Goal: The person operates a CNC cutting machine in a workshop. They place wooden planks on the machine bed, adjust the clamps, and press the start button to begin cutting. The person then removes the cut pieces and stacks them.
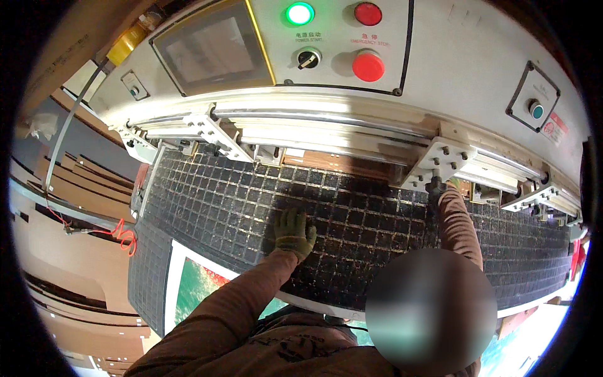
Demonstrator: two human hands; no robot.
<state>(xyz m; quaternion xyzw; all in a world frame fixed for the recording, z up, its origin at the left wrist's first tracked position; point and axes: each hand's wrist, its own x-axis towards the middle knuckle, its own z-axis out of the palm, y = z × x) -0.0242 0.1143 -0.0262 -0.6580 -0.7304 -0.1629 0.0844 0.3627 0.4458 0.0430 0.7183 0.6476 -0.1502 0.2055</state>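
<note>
My left hand, in an olive-green work glove, rests palm down on the black gridded bed of a machine. Its fingers are stretched out and hold nothing. Farther right, my right arm reaches up to a white metal bracket with bolts, which rides on the machine's rails. Beside a dark knob on this bracket, only a bit of my right hand shows. The bracket hides its fingers, so what it grips, if anything, is not visible.
Long metal rails cross above the bed, with another bracket at left. The panel carries a screen, a lit green button and a red mushroom button. Cardboard sheets and a coiled orange hose lie left.
</note>
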